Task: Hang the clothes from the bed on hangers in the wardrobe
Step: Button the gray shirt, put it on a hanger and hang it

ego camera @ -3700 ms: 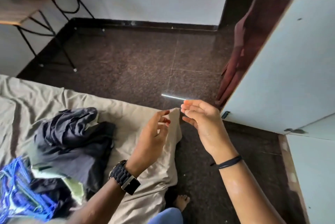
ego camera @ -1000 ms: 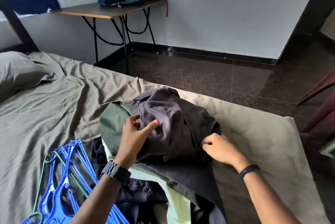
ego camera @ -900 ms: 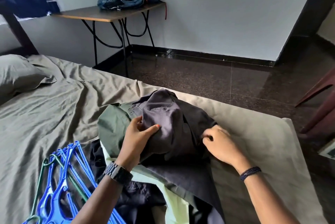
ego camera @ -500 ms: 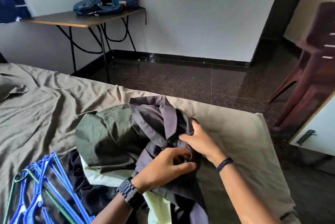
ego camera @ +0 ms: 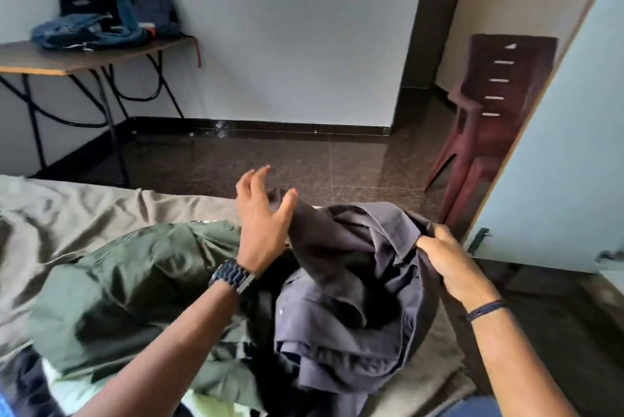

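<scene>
- The grey shirt is bunched up above the bed, lifted off the heap beside the green garment.
- The right hand pinches a fold at the shirt's far edge, fingers curled tight.
- The left hand has its fingers spread; its thumb seems tucked against the cloth, though blur hides the grip.
- Behind the bed, the tabletop carries three bags, possibly more.

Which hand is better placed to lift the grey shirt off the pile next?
Right. The right hand already pinches the grey shirt by its edge; the left hand has spread fingers and only touches the cloth.
</scene>
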A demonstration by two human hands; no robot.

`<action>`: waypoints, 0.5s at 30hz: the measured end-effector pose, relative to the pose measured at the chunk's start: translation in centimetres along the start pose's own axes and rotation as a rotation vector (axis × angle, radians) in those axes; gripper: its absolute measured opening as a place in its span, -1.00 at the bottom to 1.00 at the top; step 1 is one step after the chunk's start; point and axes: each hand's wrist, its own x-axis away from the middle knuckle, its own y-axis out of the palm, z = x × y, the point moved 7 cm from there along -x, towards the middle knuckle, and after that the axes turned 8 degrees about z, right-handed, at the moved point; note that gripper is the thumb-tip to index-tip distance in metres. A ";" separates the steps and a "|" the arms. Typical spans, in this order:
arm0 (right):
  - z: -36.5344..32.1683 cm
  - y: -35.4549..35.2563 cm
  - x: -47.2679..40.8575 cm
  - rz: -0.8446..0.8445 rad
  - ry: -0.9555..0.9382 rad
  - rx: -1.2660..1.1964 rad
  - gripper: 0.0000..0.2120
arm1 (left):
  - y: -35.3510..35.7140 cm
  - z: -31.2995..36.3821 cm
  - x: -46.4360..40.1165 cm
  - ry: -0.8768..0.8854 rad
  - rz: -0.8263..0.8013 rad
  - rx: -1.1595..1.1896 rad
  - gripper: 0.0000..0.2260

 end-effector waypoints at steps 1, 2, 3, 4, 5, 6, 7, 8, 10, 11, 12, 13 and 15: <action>-0.1 -1.0 -0.3 0.013 -0.033 0.035 -0.60 | 1.1 0.1 -0.6 -0.045 0.021 0.053 -0.51; -0.2 -2.1 -0.6 0.022 -0.068 0.078 -0.54 | 2.9 -0.2 -1.2 -0.124 -0.005 0.100 -0.50; -0.2 -2.9 -0.9 0.019 -0.094 0.122 -0.48 | 5.1 -1.1 -1.5 -0.208 -0.104 0.106 -0.50; 0.0 -3.4 -1.1 -0.001 -0.108 0.164 -0.47 | 7.9 -2.0 -1.2 -0.279 -0.283 0.059 -0.49; 0.5 -3.7 -1.3 -0.032 -0.112 0.201 -0.48 | 10.5 -2.9 0.1 -0.335 -0.514 -0.027 -0.46; 1.3 -3.8 -1.6 -0.063 -0.105 0.243 -0.49 | 12.6 -3.9 2.1 -0.359 -0.748 -0.136 -0.40; 2.2 -4.0 -2.0 -0.082 -0.084 0.294 -0.49 | 14.3 -4.6 4.1 -0.308 -0.940 -0.243 -0.30; 3.2 -3.9 -2.2 -0.101 -0.059 0.346 -0.50 | 15.4 -4.8 5.8 -0.201 -1.069 -0.340 -0.25; 5.4 -4.1 -2.7 -0.128 -0.009 0.405 -0.53 | 16.7 -4.7 7.9 0.038 -1.133 -0.491 -0.40; 6.2 -4.3 -2.8 -0.126 0.012 0.418 -0.55 | 17.1 -4.5 8.1 0.113 -1.095 -0.511 -0.57; 7.1 -4.7 -3.0 -0.109 0.039 0.433 -0.57 | 17.3 -4.2 8.0 0.136 -1.043 -0.494 -0.70; 7.5 -5.1 -3.2 -0.097 0.061 0.462 -0.58 | 17.3 -4.0 7.6 0.125 -0.982 -0.458 -0.74; 7.9 -5.7 -3.2 -0.095 0.105 0.560 -0.55 | 17.1 -3.5 6.6 0.100 -0.884 -0.424 -0.74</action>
